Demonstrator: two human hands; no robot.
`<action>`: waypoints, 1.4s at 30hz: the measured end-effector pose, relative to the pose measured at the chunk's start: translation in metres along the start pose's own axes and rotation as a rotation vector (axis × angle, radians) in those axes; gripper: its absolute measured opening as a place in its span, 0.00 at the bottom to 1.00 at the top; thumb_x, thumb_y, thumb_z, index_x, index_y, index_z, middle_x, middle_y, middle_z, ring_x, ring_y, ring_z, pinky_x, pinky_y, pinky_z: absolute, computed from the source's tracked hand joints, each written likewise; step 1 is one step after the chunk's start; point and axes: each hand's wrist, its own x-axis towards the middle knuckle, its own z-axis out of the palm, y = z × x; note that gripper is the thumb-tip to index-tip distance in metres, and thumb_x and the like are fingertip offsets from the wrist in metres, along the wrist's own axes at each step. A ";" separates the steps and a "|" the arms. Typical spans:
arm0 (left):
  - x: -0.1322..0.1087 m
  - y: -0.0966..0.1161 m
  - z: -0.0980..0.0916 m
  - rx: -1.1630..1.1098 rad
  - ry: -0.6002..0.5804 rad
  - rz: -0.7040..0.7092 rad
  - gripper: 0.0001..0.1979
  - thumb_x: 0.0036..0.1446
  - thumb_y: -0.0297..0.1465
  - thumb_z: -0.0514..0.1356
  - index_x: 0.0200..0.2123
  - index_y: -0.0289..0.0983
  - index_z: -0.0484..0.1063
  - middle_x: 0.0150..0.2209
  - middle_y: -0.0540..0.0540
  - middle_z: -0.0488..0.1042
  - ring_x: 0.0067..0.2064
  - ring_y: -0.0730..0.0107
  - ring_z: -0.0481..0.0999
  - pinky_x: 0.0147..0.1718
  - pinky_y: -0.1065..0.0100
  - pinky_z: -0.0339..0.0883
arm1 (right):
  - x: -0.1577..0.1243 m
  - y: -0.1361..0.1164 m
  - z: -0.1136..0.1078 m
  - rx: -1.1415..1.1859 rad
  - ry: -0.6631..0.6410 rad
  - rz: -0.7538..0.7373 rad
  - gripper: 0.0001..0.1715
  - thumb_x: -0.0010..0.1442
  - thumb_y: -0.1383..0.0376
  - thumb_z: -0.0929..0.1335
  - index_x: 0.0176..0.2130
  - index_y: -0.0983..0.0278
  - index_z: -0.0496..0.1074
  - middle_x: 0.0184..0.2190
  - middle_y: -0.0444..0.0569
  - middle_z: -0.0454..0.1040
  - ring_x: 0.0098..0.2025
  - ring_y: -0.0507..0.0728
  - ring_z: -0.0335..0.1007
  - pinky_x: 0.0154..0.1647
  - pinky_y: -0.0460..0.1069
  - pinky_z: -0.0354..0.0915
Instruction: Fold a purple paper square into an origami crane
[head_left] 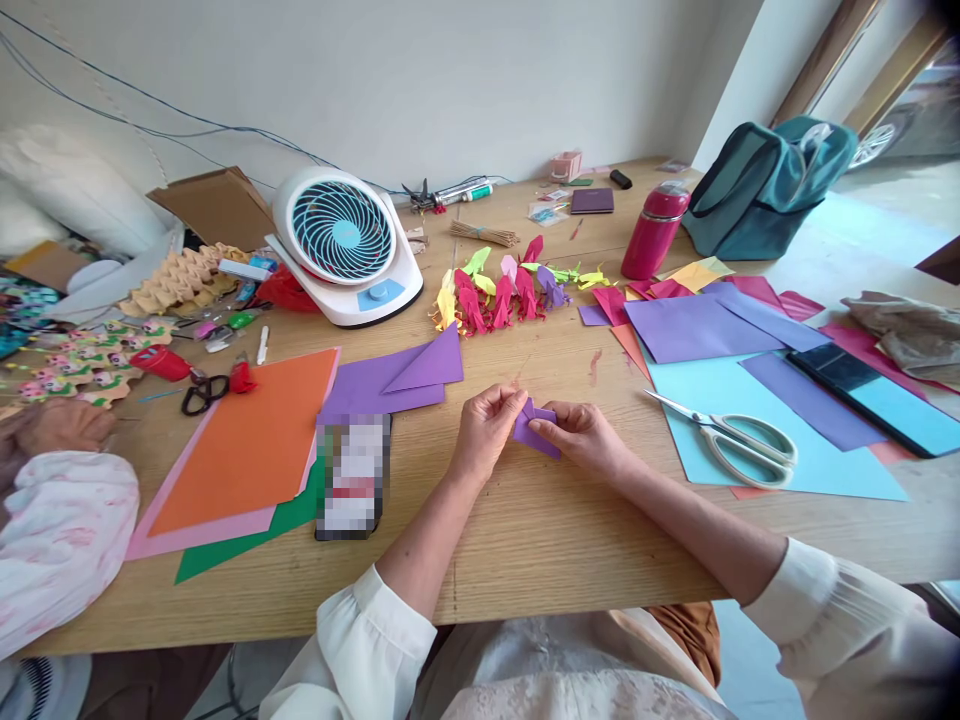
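Observation:
Between my two hands, just above the wooden table (pixel 480 560), is a small folded piece of purple paper (pixel 537 440). My left hand (pixel 491 420) pinches its upper left corner between thumb and fingers. On the other side, my right hand (pixel 577 432) grips the right edge, thumb on top. Larger purple sheets (pixel 390 375) lie beyond my left hand, one with a corner folded over. Scissors with pale handles (pixel 739 445) rest on a light blue sheet (pixel 817 480) to the right. Colourful folded paper pieces (pixel 499 295) are heaped farther back.
A white fan (pixel 345 240) stands at the back left. Orange paper (pixel 247 440) and a phone (pixel 352 475) lie on the left, near another person's sleeve (pixel 67 540). Toward the right are a red bottle (pixel 654 235), a teal bag (pixel 765 195) and a dark, flat case (pixel 874 395).

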 end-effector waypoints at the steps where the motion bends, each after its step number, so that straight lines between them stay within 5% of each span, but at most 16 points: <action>1: 0.000 0.000 0.000 -0.003 0.012 0.003 0.17 0.58 0.41 0.63 0.23 0.36 0.71 0.24 0.53 0.68 0.29 0.75 0.65 0.32 0.73 0.60 | 0.000 0.000 0.000 -0.005 0.007 0.001 0.25 0.57 0.46 0.69 0.26 0.64 0.68 0.21 0.40 0.59 0.23 0.48 0.51 0.24 0.46 0.48; 8: 0.001 -0.004 -0.003 -0.027 0.032 0.001 0.21 0.63 0.47 0.58 0.29 0.37 0.78 0.27 0.48 0.75 0.31 0.71 0.71 0.36 0.70 0.66 | -0.001 -0.004 0.000 0.029 0.002 0.047 0.26 0.57 0.44 0.69 0.30 0.64 0.70 0.22 0.41 0.62 0.24 0.49 0.52 0.25 0.47 0.48; 12: 0.001 0.002 -0.005 -0.016 0.012 0.069 0.14 0.62 0.42 0.60 0.37 0.39 0.80 0.34 0.47 0.79 0.33 0.71 0.72 0.37 0.70 0.67 | -0.002 -0.008 -0.002 0.040 0.002 0.050 0.29 0.55 0.40 0.69 0.29 0.64 0.69 0.21 0.40 0.61 0.23 0.49 0.51 0.24 0.46 0.48; 26: -0.003 0.016 -0.007 0.035 -0.204 0.156 0.08 0.60 0.35 0.64 0.41 0.38 0.78 0.41 0.45 0.78 0.40 0.68 0.76 0.40 0.69 0.68 | -0.005 -0.013 -0.006 0.133 -0.094 0.057 0.28 0.59 0.40 0.68 0.34 0.63 0.74 0.26 0.44 0.67 0.29 0.52 0.59 0.31 0.47 0.57; 35: -0.005 0.016 -0.004 0.199 -0.083 0.291 0.05 0.56 0.30 0.67 0.36 0.39 0.74 0.34 0.49 0.76 0.35 0.72 0.74 0.37 0.70 0.67 | -0.006 -0.012 -0.009 0.184 -0.130 0.106 0.30 0.56 0.39 0.70 0.33 0.64 0.73 0.25 0.42 0.66 0.27 0.50 0.57 0.27 0.46 0.54; 42: -0.011 0.020 -0.002 0.410 -0.053 0.462 0.04 0.59 0.31 0.66 0.36 0.40 0.73 0.34 0.48 0.77 0.36 0.69 0.75 0.39 0.67 0.66 | -0.005 -0.012 -0.009 0.183 -0.063 0.062 0.30 0.55 0.40 0.70 0.34 0.64 0.75 0.29 0.45 0.72 0.30 0.52 0.63 0.33 0.47 0.61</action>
